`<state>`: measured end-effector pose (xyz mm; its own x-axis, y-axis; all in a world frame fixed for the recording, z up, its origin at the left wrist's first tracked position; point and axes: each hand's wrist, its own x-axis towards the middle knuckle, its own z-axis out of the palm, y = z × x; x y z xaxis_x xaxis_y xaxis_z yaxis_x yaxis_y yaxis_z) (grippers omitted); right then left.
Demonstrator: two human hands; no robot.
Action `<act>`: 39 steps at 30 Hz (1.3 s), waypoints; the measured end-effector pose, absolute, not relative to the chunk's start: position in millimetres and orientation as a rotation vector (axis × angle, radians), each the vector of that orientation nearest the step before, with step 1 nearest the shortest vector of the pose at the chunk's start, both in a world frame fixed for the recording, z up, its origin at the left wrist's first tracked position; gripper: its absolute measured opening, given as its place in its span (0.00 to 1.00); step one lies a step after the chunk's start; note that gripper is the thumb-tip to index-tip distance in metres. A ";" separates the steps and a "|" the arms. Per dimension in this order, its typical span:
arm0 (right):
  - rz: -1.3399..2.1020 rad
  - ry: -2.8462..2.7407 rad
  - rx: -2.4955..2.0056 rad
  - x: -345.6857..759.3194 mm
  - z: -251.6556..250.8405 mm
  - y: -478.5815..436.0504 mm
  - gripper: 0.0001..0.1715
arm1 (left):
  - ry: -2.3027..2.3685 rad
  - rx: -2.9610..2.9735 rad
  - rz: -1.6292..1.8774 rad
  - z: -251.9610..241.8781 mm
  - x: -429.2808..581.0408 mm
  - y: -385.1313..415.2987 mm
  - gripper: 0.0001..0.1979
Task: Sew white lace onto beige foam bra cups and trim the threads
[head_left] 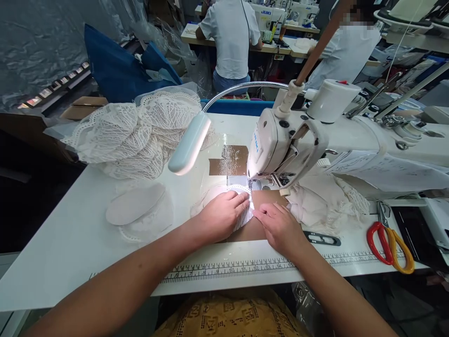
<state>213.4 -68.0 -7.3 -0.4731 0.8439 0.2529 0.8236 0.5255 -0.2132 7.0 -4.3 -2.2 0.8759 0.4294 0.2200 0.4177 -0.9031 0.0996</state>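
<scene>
A white lace-edged fabric piece (248, 216) lies under the needle area of a white sewing machine (270, 140). My left hand (222, 216) rests on top of it, fingers stretched out and pressing it down just left of the presser foot. At the fabric's right edge, my right hand (280, 229) pinches with thumb and forefinger. Its other fingers are curled. Brown tape or card (257, 230) covers the bed beneath both hands. The exact spot where the needle meets the fabric is too small to make out.
A lace heap (140, 126) and pale oval pieces (136, 206) lie left; gathered cloth (315, 201) lies right. A lamp (189, 142) hangs over the table. Scissors (391, 243) and a dark slotted tool (322, 238) sit near the front edge. Two people work beyond.
</scene>
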 end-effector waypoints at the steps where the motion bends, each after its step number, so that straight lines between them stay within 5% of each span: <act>1: 0.088 -2.439 -1.386 212.9 -7.0 -68.2 0.21 | 0.685 2.999 0.354 -1.8 7.5 -4.5 0.20; 26: 0.128 -2.529 -1.459 209.0 2.7 -48.0 0.20 | 0.680 2.983 0.259 4.4 3.7 23.6 0.24; 39: 0.030 -2.498 -1.601 202.4 1.5 -40.5 0.19 | 0.607 3.005 0.359 3.9 2.3 31.5 0.17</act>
